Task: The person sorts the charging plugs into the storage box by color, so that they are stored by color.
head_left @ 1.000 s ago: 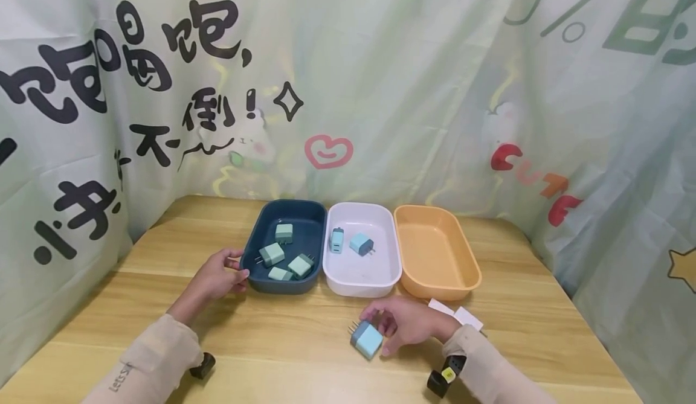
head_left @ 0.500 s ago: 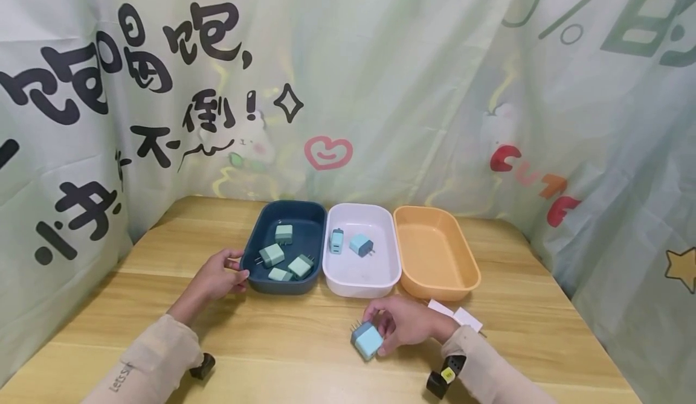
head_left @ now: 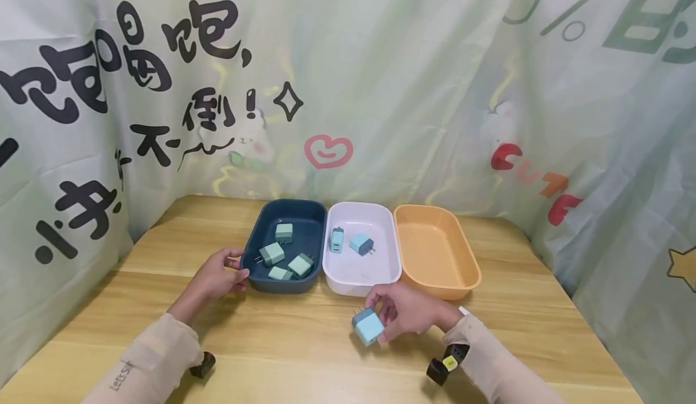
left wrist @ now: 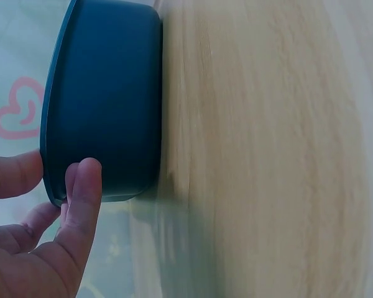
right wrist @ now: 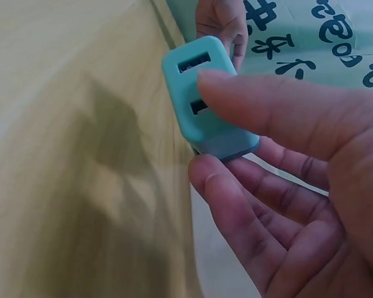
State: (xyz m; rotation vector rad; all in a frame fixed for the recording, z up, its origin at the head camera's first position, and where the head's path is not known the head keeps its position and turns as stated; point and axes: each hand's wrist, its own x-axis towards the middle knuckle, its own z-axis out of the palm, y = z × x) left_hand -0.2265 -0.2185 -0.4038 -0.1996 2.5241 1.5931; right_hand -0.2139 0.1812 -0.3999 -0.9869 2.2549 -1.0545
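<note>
My right hand (head_left: 410, 310) pinches a light-blue USB wall charger (head_left: 368, 327) with a grey-blue prong end, held above the table in front of the white tray (head_left: 361, 286). In the right wrist view the thumb presses the charger's port face (right wrist: 202, 87), partly covering one of its two USB slots. My left hand (head_left: 220, 276) grips the near left side of the dark blue tray (head_left: 285, 286); the left wrist view shows the thumb at the rim and fingers against the outer wall. Several pale green chargers (head_left: 272, 253) lie in that tray. Two light-blue chargers (head_left: 361, 244) sit in the white one.
An orange tray (head_left: 435, 247) stands to the right of the white one, all three side by side on the wooden table (head_left: 272, 355). A sliver of a white object (head_left: 464, 311) shows behind the right sleeve. A printed curtain (head_left: 380, 90) hangs behind.
The right hand has raised the light-blue charger a little and moved slightly towards the trays. Its arm now hides most of the white pieces on the table. The left hand stays put.
</note>
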